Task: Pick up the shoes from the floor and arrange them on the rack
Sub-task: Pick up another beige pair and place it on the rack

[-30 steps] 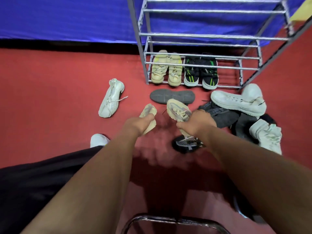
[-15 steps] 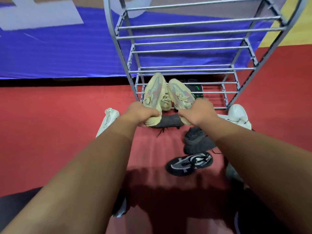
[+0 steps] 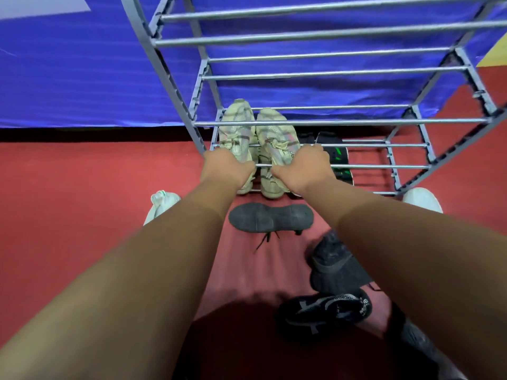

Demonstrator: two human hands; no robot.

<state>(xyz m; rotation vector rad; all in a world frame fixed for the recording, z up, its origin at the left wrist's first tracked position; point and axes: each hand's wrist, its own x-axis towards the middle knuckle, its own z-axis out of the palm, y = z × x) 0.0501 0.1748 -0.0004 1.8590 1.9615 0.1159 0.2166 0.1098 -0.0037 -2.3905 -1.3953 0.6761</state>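
A grey metal shoe rack (image 3: 301, 37) stands against the blue wall. My left hand (image 3: 225, 168) grips the heel of a beige sneaker (image 3: 237, 124), and my right hand (image 3: 304, 168) grips the heel of its mate (image 3: 274, 133). Both shoes lie side by side, toes to the wall, on the left end of a low shelf. Under them, on the bottom shelf, are another beige pair (image 3: 270, 187) and a black pair with green marks (image 3: 337, 157), partly hidden by my hands.
On the red floor in front of the rack lie a black shoe, sole up (image 3: 270, 218), a black knit shoe (image 3: 334, 264) and a black shoe with white pattern (image 3: 326, 311). One white shoe (image 3: 162, 201) lies left, another (image 3: 422, 198) right.
Both hands lifted the beige pair off the floor and carried it forward into the rack. The shoes now rest on the low shelf, and the view has moved closer.
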